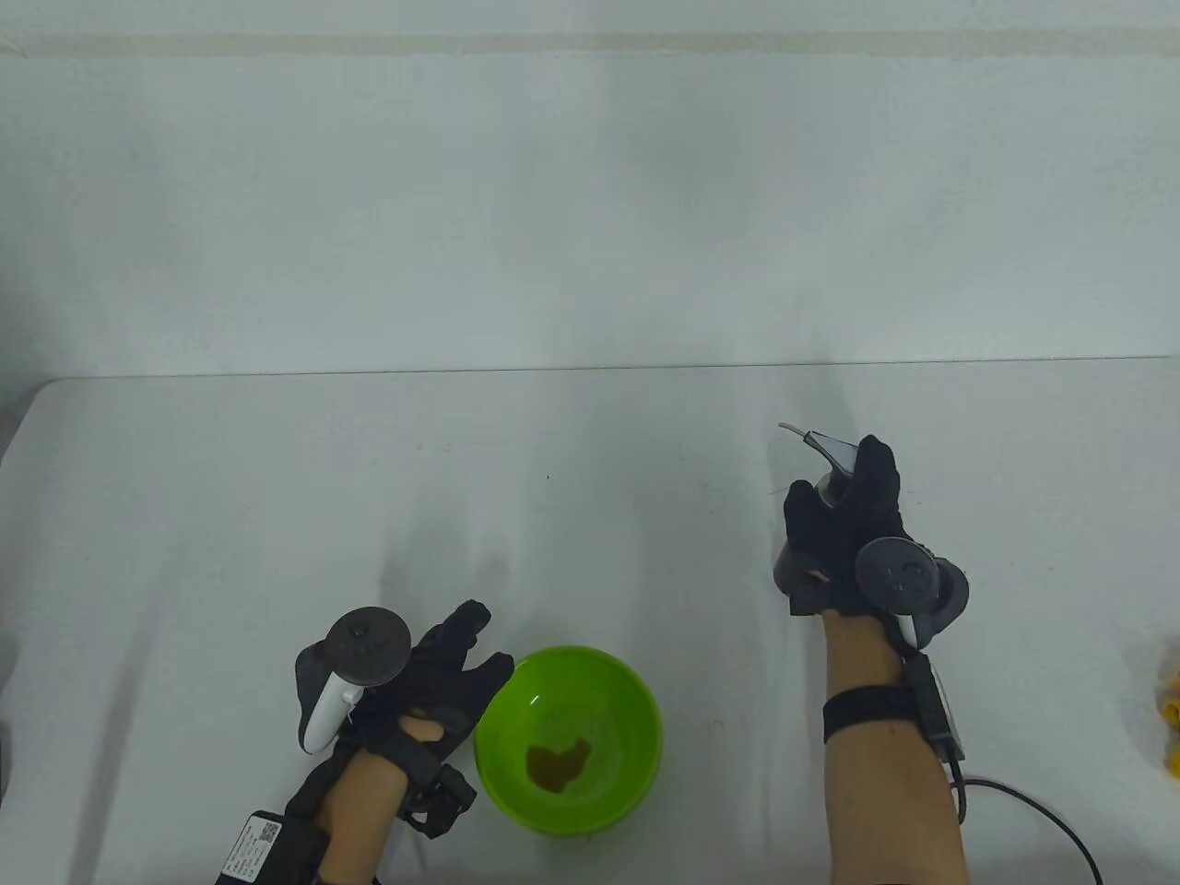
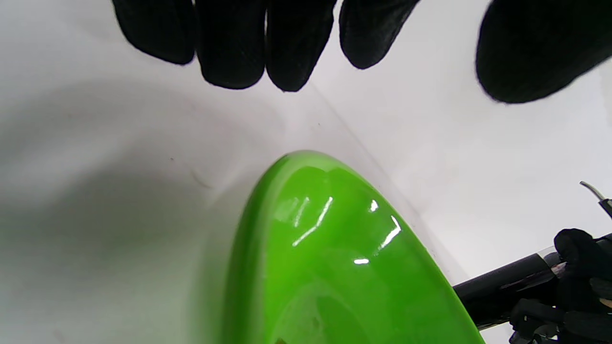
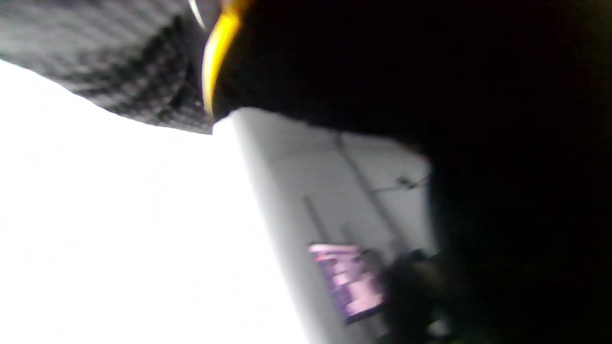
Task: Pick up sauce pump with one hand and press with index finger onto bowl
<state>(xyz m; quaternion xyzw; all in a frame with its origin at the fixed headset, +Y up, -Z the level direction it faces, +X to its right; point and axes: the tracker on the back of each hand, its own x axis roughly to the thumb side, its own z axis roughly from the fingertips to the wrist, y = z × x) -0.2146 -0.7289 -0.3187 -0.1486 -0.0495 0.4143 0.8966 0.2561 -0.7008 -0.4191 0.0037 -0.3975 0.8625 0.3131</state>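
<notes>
While the right hand [image 1: 843, 530] grips the pump [image 1: 828, 449] around its dark body, one finger lies on top of the pump head, probably so that the same hand can both carry and press. The pump is above the right part of the desk [image 1: 590, 479], well apart from the bowl [image 1: 569, 737], so I judge that it is not yet in place for pressing.

The left hand [image 1: 433, 678] is open, with the fingers [image 2: 294, 45] spread, and it holds nothing. It is just beside the left rim of the bowl; whether it touches the rim I cannot tell. I think that it waits there to steady the bowl. The bowl stands near the front edge of the desk and already has a small brown pool of sauce [image 1: 558, 765] at the bottom.

The thin nozzle [image 1: 793, 428] points to the left and a little away from the person, not down into the bowl. The long axis of the pump seems tilted, with the head farther from the person than the base, but the hand hides most of the body. The right wrist view is too dark and blurred to help.
</notes>
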